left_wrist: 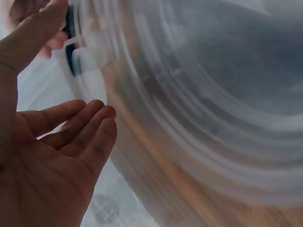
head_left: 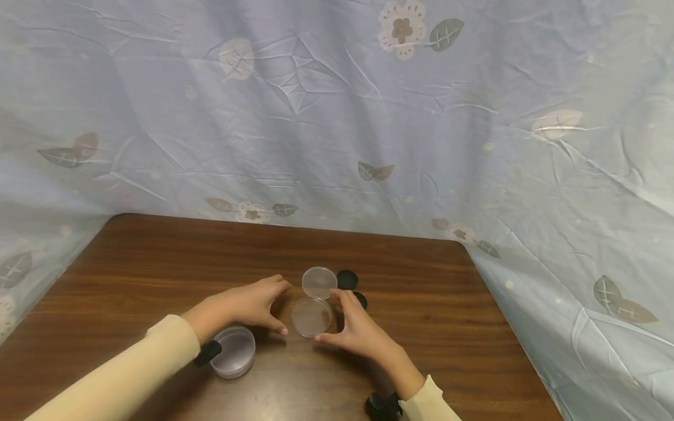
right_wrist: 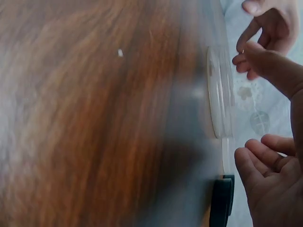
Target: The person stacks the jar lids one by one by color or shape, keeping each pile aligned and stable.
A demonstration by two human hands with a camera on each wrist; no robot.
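A clear round container (head_left: 310, 318) stands on the table between my two hands. Just beyond it lies a second clear round piece (head_left: 318, 282), its edge meeting the first in the head view. My right hand (head_left: 358, 328) curves loosely at the right side of the near container, thumb and fingers spread. On the left, my left hand (head_left: 257, 303) hovers with thumb and fingers apart, holding nothing. Below the left wrist sits another clear round container (head_left: 235, 352), large and close in the left wrist view (left_wrist: 203, 118). Relaxed fingers show on my right hand in the right wrist view (right_wrist: 272, 175).
Two black round discs lie just right of the clear pieces, one farther back (head_left: 347, 279) and one partly hidden by the right fingers (head_left: 361, 300). The brown wooden table (head_left: 421, 280) is bordered by a hanging floral cloth (head_left: 326, 117) at the back and sides.
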